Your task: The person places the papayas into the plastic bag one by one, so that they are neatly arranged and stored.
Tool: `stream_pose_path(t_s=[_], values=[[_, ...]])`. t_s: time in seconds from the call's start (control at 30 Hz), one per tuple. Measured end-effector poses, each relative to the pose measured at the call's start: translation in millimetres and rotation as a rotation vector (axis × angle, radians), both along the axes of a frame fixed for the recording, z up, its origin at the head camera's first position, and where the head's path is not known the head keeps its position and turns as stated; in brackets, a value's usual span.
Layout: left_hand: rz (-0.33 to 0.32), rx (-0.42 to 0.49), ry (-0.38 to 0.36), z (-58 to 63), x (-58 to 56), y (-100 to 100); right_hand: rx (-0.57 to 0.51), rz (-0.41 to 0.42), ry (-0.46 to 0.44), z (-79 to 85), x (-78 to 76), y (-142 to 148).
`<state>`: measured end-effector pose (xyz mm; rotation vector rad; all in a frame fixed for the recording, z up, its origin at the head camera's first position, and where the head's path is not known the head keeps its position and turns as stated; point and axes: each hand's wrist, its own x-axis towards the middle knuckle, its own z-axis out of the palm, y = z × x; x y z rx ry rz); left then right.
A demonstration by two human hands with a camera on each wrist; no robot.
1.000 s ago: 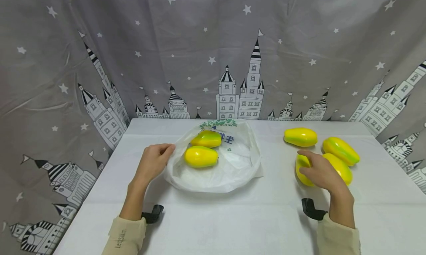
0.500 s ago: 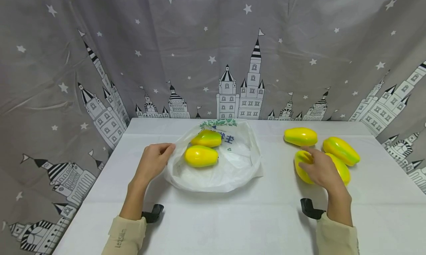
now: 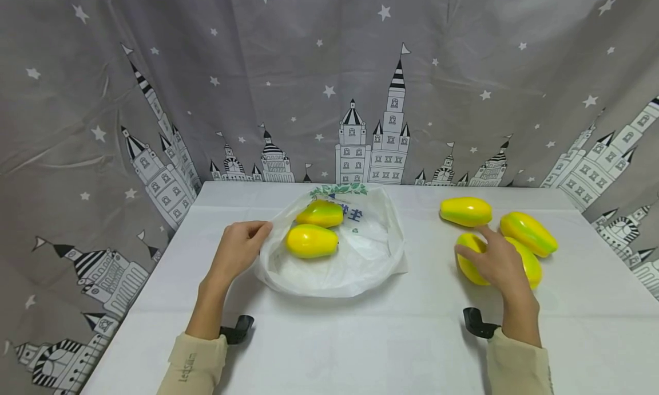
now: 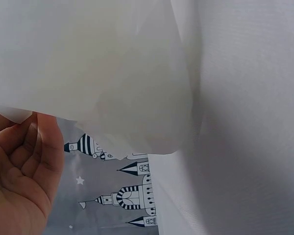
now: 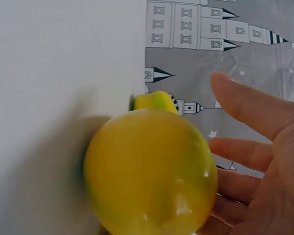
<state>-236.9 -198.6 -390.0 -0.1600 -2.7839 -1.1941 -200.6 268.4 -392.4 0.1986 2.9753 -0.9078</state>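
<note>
In the head view my left hand (image 3: pixel 238 249) pinches the left rim of a white plastic bag (image 3: pixel 368 263), which lies with its mouth spread. Two yellow-green papayas, a front one (image 3: pixel 311 241) and a back one (image 3: pixel 320 214), rest inside it. My right hand (image 3: pixel 500 262) is over a papaya (image 3: pixel 469 269) on the right, with another papaya (image 3: pixel 531 266) partly hidden behind the hand. In the right wrist view the thumb stands apart from that papaya (image 5: pixel 149 171), and the fingers extend along its side. The left wrist view shows curled fingers (image 4: pixel 49 152) at the bag's edge.
Two more papayas lie at the back right, one farther left (image 3: pixel 465 211) and one farther right (image 3: pixel 530 234). A white cloth covers the table (image 3: pixel 360 349). A grey castle-print curtain (image 3: pixel 288 86) hangs behind it. Black wrist mounts (image 3: pixel 480 323) stick out from the sleeves.
My right hand has shifted slightly left over the papayas, its thumb now further out over the near one. The papayas under it moved slightly left. My left hand stays on the bag's rim.
</note>
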Motion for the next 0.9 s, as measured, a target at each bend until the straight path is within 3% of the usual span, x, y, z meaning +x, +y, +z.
stream_pose_path(t_s=[0.23,0.6,0.9], values=[[-0.001,0.002,0.002,-0.7,-0.5,0.3,-0.031,-0.023,-0.023,-2.1,-0.8,-1.5],[0.002,-0.015,-0.003,-1.4,-0.5,-0.2,-0.033,0.077,-0.045,-2.9,-1.3,-1.2],[-0.001,-0.023,0.005,-1.3,-0.7,-0.5,0.000,0.092,-0.079,-1.8,0.6,-1.9]])
